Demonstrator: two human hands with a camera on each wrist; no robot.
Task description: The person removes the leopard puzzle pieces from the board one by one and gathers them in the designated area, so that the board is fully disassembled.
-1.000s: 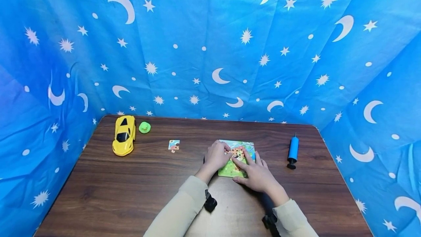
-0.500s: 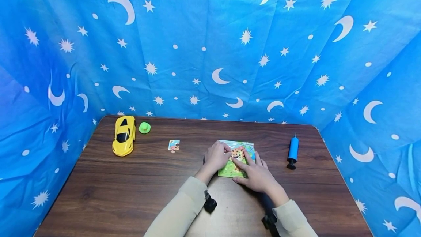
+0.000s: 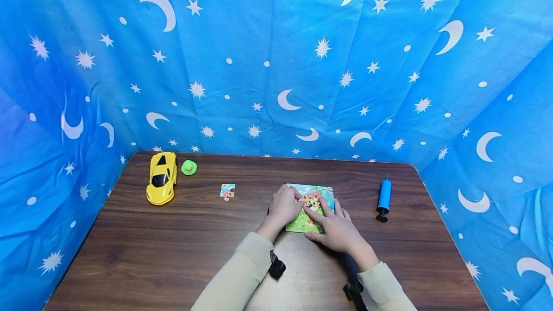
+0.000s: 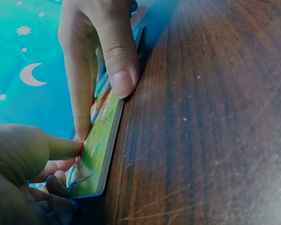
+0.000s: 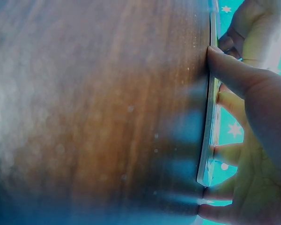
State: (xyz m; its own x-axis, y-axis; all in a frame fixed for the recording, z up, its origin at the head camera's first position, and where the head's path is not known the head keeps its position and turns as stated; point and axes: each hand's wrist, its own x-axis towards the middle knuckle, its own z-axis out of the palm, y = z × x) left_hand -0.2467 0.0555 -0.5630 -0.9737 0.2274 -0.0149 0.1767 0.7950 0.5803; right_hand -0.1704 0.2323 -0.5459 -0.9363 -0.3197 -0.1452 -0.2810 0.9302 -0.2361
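A jigsaw puzzle (image 3: pixel 308 227) in a flat tray lies on the table, printed with a spotted orange animal on green and blue. My left hand (image 3: pixel 285 205) is over its left side. In the left wrist view, one long finger presses down on the picture (image 4: pixel 99 143) while the thumb touches the tray's edge. With fingers spread, my right hand (image 3: pixel 339 232) rests across the right part. Its thumb touches the near edge in the right wrist view, and its index finger lies on the picture. Both hands hide parts of the puzzle.
A loose jigsaw piece (image 3: pixel 227 191) lies on the table (image 3: pixel 173 253), left of the puzzle. Farther left are a yellow toy car (image 3: pixel 162 179) and a small green toy (image 3: pixel 188 167). A blue hand pump (image 3: pixel 384 198) lies at the right. Blue curtains (image 3: pixel 242 37) hang behind the table.
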